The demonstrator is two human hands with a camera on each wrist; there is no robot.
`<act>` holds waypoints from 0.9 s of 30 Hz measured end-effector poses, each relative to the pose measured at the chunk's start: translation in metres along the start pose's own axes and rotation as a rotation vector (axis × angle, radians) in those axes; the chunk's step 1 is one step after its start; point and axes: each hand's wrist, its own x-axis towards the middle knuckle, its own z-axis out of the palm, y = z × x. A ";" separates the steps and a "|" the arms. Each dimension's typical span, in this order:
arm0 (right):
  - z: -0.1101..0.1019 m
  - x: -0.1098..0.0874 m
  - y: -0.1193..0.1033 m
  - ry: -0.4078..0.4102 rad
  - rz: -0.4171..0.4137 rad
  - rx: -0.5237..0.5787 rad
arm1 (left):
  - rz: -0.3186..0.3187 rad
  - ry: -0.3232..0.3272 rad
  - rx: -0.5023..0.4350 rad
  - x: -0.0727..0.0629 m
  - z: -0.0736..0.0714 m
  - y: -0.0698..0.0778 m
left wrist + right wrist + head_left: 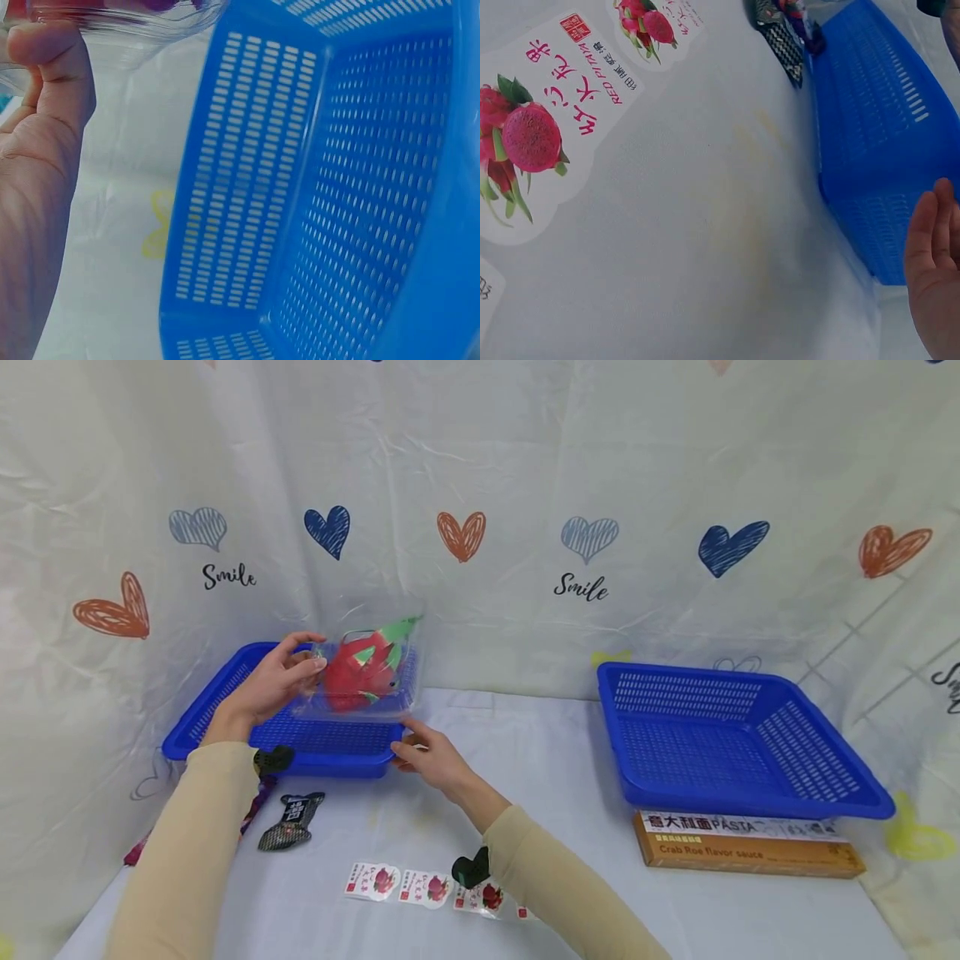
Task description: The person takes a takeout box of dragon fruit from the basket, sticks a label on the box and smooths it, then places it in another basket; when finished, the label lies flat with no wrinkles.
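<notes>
My left hand (272,687) pinches the left side of a clear plastic box (414,681), thumb in front. Inside the box lies a red dragon fruit (352,675) with green leaf tips. The box is tilted and held over the left blue basket (322,762), overlapping its far right part in the head view. At that basket's front right corner is my right hand (433,762), with its fingertips right at the rim. The right wrist view shows the fingers (924,232) fairly straight beside the basket wall.
A second blue basket (626,760) stands at the right, behind a pasta box (750,857). Several dragon fruit stickers (377,882) lie in a row at the front, partly under my right forearm. A dark packet (291,822) and a purple wrapper (257,803) lie before the left basket.
</notes>
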 end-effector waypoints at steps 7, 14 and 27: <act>-0.020 0.001 -0.004 0.212 -0.104 0.150 | -0.006 0.001 0.013 0.006 0.012 0.000; -0.032 -0.008 -0.025 0.332 -0.188 0.136 | 0.024 -0.060 -0.011 0.010 0.021 -0.004; -0.054 -0.029 -0.052 0.340 -0.204 0.018 | -0.017 -0.071 0.113 0.023 0.050 0.008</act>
